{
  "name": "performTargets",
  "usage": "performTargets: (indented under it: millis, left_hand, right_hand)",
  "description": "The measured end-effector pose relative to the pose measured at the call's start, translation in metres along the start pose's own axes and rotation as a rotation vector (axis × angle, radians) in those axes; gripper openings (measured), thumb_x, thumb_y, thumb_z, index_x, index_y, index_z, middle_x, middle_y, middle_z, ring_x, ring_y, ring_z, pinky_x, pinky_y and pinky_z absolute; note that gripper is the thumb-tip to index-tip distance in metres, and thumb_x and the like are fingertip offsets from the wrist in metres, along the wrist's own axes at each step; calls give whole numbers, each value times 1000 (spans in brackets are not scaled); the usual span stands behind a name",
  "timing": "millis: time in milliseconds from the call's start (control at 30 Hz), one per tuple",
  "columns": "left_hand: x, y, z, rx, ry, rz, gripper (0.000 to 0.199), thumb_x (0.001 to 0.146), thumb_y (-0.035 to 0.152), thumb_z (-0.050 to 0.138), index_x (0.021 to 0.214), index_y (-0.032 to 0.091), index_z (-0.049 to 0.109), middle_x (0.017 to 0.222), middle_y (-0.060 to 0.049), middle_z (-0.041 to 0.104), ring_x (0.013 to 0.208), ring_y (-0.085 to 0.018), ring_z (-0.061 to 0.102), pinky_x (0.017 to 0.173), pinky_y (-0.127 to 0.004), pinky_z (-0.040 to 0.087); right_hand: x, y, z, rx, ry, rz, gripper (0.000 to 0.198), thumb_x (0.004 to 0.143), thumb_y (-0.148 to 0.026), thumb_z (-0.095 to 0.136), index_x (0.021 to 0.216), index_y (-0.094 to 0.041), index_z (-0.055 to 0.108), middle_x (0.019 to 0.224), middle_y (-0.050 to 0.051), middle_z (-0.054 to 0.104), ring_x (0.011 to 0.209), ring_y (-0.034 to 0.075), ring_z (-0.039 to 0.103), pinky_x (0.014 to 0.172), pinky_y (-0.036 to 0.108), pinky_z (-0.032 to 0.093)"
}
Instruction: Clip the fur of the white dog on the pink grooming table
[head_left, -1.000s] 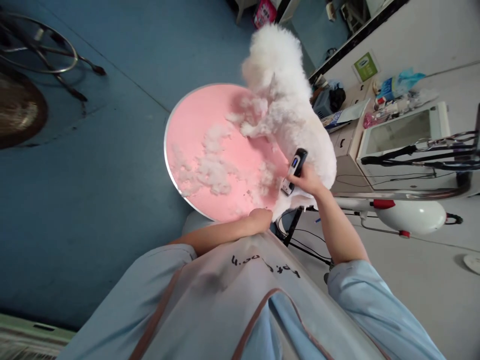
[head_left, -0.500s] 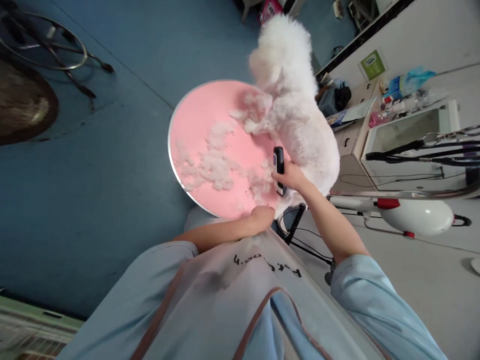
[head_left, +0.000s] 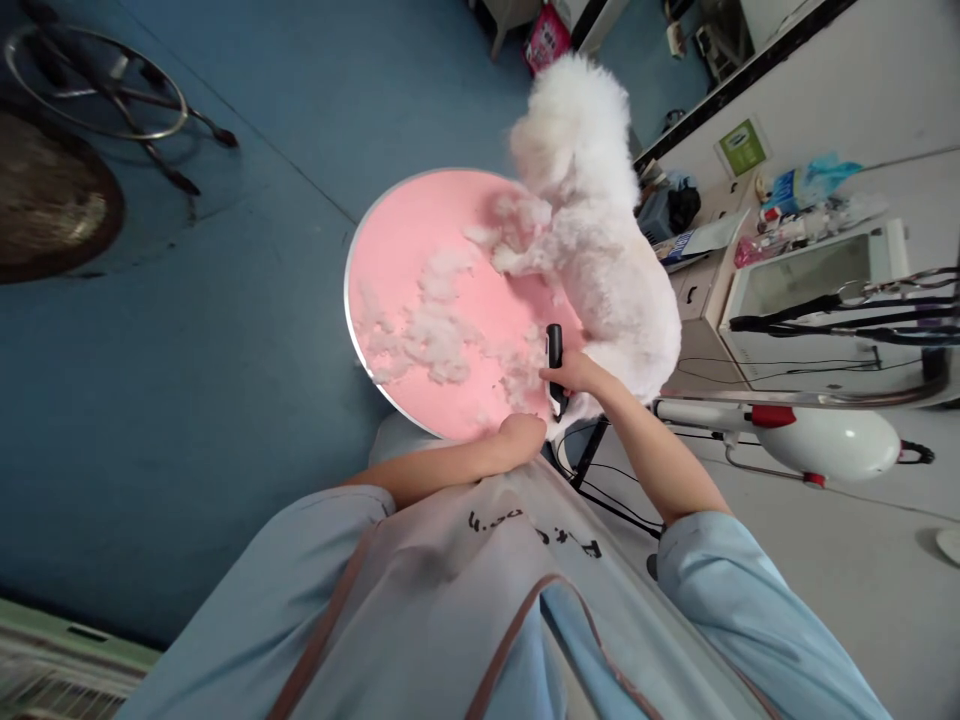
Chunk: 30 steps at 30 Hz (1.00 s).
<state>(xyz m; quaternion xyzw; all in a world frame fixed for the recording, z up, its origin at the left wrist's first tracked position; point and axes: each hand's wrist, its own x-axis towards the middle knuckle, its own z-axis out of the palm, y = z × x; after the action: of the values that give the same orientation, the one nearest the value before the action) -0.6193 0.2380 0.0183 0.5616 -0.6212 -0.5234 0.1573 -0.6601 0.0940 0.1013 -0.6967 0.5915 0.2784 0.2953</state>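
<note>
Head view first, please: what is nearest to us?

Nearest is the pale apron (head_left: 420, 600) of the person, with brown edging and dark letters, between light blue sleeves (head_left: 300, 560).

And the hands, what do they hold?

The left grip (head_left: 523, 440) is curled at the end of a hind leg (head_left: 583, 407) of the white dog (head_left: 626, 300) (its fingers are turned away, so I cannot tell if they have hold of it). The right grip (head_left: 574, 372) is closed around a black clipper (head_left: 555, 345). Its lower end points to the same leg; whether these two touch, I cannot tell.

Where exactly is the dog?

It is along the right side of the round pink bench (head_left: 420, 215), with its fluffy head at the far end and shorter fur on the body. Beside it, on the pink surface, lie loose clumps of fur (head_left: 442, 350).

And farther away?

Blue floor (head_left: 247, 330) shows around the bench. To the left, a metal stool base (head_left: 146, 140) stands near a round brown seat (head_left: 56, 195). To the right, I see a white rounded device (head_left: 829, 445), black straps (head_left: 787, 323) and, on the wall (head_left: 900, 70), a green card (head_left: 742, 147).
</note>
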Motion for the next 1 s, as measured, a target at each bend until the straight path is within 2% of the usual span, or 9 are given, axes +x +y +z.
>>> performTargets:
  millis: [167,267,367,467,533,600,800,867,1000]
  left_hand:
    - [2,-10,-7,-88,16,-39,39,96,40,56,114,10,75,106,-20,74,100,-34,71,84,-37,52]
    - [10,-15,-7,-52,27,-54,45,97,49,52,104,12,77,98,-19,75,95,-35,72,80,-37,51]
    - [19,-20,-4,48,27,-70,40,98,43,50,102,12,76,99,-19,75,94,-35,72,77,-36,50]
    - [25,-30,-3,129,18,-117,41,99,43,49,108,12,74,107,-20,75,100,-35,71,79,-36,50]
    - [29,-38,-4,172,20,-164,41,100,44,49,113,13,73,112,-19,75,105,-34,71,82,-36,50]
    - [32,-44,-7,226,19,-224,36,100,37,48,114,14,73,114,-18,74,108,-33,70,83,-35,49]
    - [54,-30,-13,220,176,-242,37,102,33,44,120,16,71,125,-14,72,115,-28,66,90,-31,47]
    - [62,-29,-15,217,184,-284,36,102,32,44,121,15,71,125,-15,71,115,-28,66,91,-31,47]
    - [62,-40,-14,270,176,-381,33,99,22,45,115,9,71,121,-19,70,113,-29,66,94,-33,48]
  right_hand:
    - [-37,49,21,452,234,-229,29,77,-41,72,86,-22,52,57,-4,60,43,14,54,42,27,45]
    - [-46,86,4,702,458,-369,36,76,-50,73,89,-22,54,71,1,70,48,14,56,44,27,47]
    - [-41,106,-17,843,765,-486,42,75,-49,77,101,-24,56,96,5,77,69,18,68,63,32,59]
    - [-34,106,-16,831,637,-567,44,70,-47,83,99,-23,61,95,5,77,86,23,73,80,39,62]
    - [-37,105,-5,859,411,-609,46,68,-49,85,98,-23,62,94,6,77,82,25,74,72,39,63]
    - [-44,112,3,981,325,-615,50,71,-51,83,105,-24,59,104,8,77,71,22,73,59,36,62]
    - [-44,158,-29,1191,796,-657,61,70,-48,85,117,-29,52,112,6,76,75,19,72,56,29,58]
    - [-36,157,-31,1142,792,-702,58,70,-47,85,115,-27,55,107,6,77,78,20,72,60,31,59]
    - [-31,150,-8,940,564,-879,42,73,-44,83,105,-24,64,109,8,76,97,25,73,86,42,60]
